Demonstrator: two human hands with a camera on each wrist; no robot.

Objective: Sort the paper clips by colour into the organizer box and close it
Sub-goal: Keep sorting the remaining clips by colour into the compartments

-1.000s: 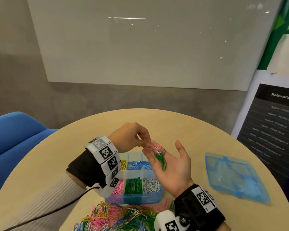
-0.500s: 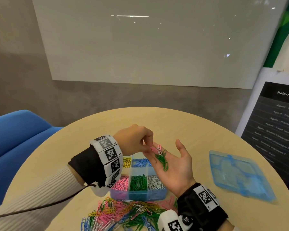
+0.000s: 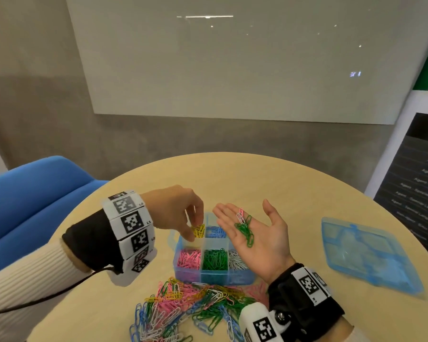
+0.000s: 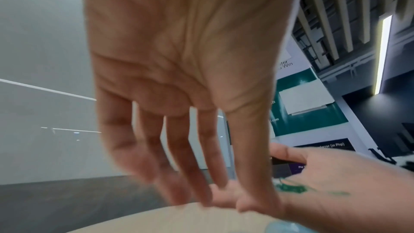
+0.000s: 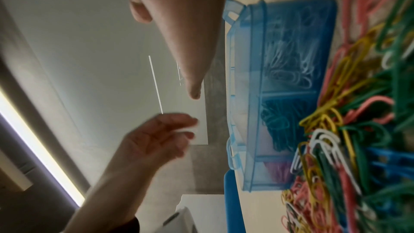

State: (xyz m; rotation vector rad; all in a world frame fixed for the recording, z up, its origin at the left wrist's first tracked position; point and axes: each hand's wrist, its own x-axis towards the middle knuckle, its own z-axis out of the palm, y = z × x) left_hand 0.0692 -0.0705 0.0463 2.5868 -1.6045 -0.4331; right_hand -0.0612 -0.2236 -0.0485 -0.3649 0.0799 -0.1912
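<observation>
The blue organizer box (image 3: 240, 276) stands open on the round table, with yellow (image 3: 198, 230), blue, pink (image 3: 188, 258), green (image 3: 214, 259) and white clips in separate compartments. My left hand (image 3: 193, 224) hovers over the yellow compartment, fingers pointing down and loosely spread; nothing shows between them in the left wrist view (image 4: 190, 192). To the right, over the box, my right hand (image 3: 260, 233) lies flat, palm up. It carries a small bunch of green clips (image 3: 245, 232) with a pink and a white one on top. The mixed clip pile (image 3: 190, 309) lies in front of the box.
The box's blue lid (image 3: 366, 253) lies loose on the table to the right. A blue chair (image 3: 30, 201) stands at the left, a poster stand (image 3: 420, 183) at the right. Bare tabletop (image 3: 232, 176) stretches behind the box.
My left hand has left the clips on the right palm and moved left and down over the yellow compartment. The right hand stays flat, palm up.
</observation>
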